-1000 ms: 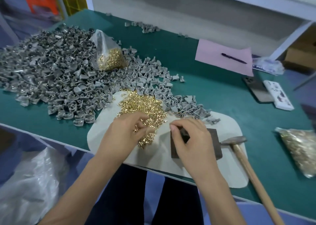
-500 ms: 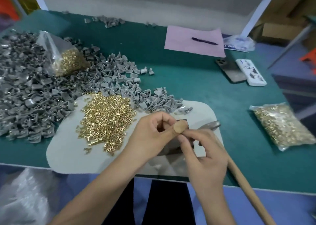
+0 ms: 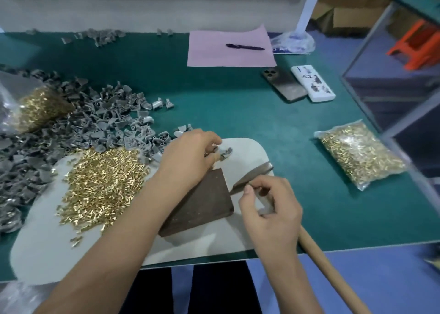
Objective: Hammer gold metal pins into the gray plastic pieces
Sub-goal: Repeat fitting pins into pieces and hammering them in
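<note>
My left hand (image 3: 190, 156) reaches over the dark block (image 3: 204, 201) and pinches a gray plastic piece (image 3: 226, 152) at its fingertips, just above the white mat (image 3: 250, 149). My right hand (image 3: 271, 208) curls round the wooden handle of the hammer (image 3: 253, 174) close to its metal head, thumb on the head. The head lies on the mat beside the block. A loose heap of gold pins (image 3: 102, 182) covers the mat's left half. The big pile of gray pieces (image 3: 100, 123) lies behind it.
A bag of gold pins (image 3: 40, 108) sits in the gray pile at left; another bag of pins (image 3: 359, 154) lies at right. At the back are a pink paper (image 3: 228, 56) with a pen (image 3: 245, 47), a phone (image 3: 283, 85) and a white box (image 3: 312, 82).
My hands have parted. The left hand moved forward past the block with a gray piece in its fingertips. The right hand dropped onto the hammer and curled round its handle.
</note>
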Demonstrator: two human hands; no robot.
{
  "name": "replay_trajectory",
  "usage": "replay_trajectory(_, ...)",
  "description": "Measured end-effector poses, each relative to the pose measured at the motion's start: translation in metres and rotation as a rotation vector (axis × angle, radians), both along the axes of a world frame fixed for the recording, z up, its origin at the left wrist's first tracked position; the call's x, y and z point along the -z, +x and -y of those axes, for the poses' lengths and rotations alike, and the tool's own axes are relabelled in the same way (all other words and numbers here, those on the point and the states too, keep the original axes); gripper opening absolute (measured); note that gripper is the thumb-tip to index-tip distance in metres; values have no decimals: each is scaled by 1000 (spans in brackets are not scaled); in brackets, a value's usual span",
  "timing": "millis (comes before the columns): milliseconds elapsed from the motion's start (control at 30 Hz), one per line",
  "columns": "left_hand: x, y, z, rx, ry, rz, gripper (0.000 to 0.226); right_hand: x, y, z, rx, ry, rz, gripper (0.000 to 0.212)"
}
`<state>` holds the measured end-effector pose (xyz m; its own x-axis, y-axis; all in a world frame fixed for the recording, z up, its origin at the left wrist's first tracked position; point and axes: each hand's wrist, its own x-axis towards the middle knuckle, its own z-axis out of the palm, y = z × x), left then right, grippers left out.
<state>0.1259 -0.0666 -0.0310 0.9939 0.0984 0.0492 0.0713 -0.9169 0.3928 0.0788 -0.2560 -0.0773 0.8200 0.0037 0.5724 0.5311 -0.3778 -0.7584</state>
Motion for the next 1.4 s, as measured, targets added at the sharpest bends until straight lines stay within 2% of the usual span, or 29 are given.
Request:
replay_trajectory(133, -1, 26, 4, 99, 97, -77, 36, 1, 1, -1, -24, -14, 22, 9)
replay_trajectory(333, -3, 33, 8, 145, 158, -74, 25, 1, 1, -1, -14, -48, 11, 5)
replay_trajectory(400, -5, 24, 8, 139, 60, -5, 23, 1, 1, -1, -15, -40, 5, 6)
replay_trajectory(533, -14, -10, 12, 101, -301, 150, 16, 1, 1, -2, -20, -53, -4, 8)
replay_trajectory(733, -18, -64, 5, -17, -418, 236, 17, 0, 0, -2, -41, -80, -11, 9)
replay_trajectory(933, 2, -116, -22, -70, -350, 241, 19, 0, -1, -3, -64, -96, -43, 9)
replay_trajectory(1100, 13, -126, -31, -149, -437, 227, 19, -2, -1, -4, -68, -101, -64, 12)
replay_trajectory(1233, 12, -129, -37, -163, -403, 247, 21, -1, -2, -4, -91, -133, -71, 9)
replay_trajectory(1400, 6, -129, -36, -57, -262, 157, 42, -3, -5, -8, -140, -185, 36, 6)
